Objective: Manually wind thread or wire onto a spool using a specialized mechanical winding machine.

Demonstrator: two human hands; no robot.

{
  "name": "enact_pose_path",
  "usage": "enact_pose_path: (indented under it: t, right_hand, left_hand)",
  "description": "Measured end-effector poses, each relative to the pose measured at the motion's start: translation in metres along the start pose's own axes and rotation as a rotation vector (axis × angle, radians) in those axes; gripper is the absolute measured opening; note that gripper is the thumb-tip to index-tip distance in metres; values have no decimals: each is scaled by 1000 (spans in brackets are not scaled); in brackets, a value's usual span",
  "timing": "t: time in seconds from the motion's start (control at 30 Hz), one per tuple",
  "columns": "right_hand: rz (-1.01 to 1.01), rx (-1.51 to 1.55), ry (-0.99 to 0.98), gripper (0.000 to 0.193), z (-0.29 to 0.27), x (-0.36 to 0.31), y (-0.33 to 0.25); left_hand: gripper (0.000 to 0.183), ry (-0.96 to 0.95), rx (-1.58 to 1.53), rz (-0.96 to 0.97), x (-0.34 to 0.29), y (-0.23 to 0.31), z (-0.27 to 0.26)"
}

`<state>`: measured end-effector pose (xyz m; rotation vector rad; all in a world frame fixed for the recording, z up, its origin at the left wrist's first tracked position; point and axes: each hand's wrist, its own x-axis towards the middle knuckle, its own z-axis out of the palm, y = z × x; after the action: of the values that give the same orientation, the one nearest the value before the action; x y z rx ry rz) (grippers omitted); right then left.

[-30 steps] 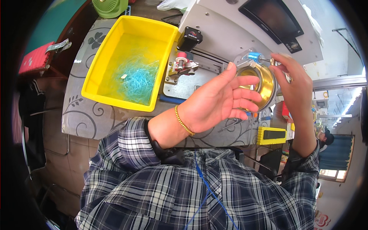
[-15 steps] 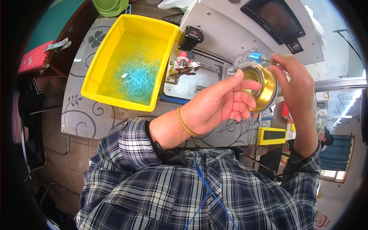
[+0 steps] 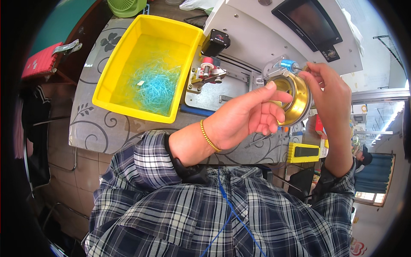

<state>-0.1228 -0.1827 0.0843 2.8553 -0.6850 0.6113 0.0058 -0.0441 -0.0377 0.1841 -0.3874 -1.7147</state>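
My left hand [image 3: 245,115] wears a beaded gold bracelet and is palm up at the middle, its fingers loosely curled and the thumb raised apart from them. Its index finger overlaps the open face of a gold metal spool [image 3: 300,105]; whether it touches the spool I cannot tell. On the spool's far side, my right hand [image 3: 327,83] is closed, thumb and fingers pinching a small brownish knob [image 3: 305,68] at the end of a thin metal rod. A shiny blue cylinder [image 3: 288,65] sits on that rod, beside the spool's rim.
A yellow plastic bin [image 3: 102,103] with a tangle of light-blue strands [image 3: 155,90] stands on the patterned tablecloth at left. Behind is a white machine [image 3: 252,32] with a dark screen [image 3: 306,21] and a black motor [image 3: 216,43]. A yellow-and-black block [image 3: 303,152] lies right.
Both hands keep nearly the same pose at the spool. The whole view has shifted very slightly; nothing has been taken up or let go.
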Motion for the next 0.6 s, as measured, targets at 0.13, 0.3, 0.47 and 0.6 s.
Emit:
enact_pose_path:
  t: [0.13,0.3,0.47,0.6]
  right_hand:
    - [4,-7,-39,20,-4,5,-6]
    - [77,-109,-95,30,-5,10,-9]
    - [99,-220,-122,42,-3,14,-6]
    - [156,-223,-178,52,4,17,1]
  left_hand:
    - [55,-13,6,12,-1,-1,0]
    - [55,-4,17,15,0,0,-1]
    - [54,-13,9,13,0,0,0]
    - [52,-4,46,15,0,0,0]
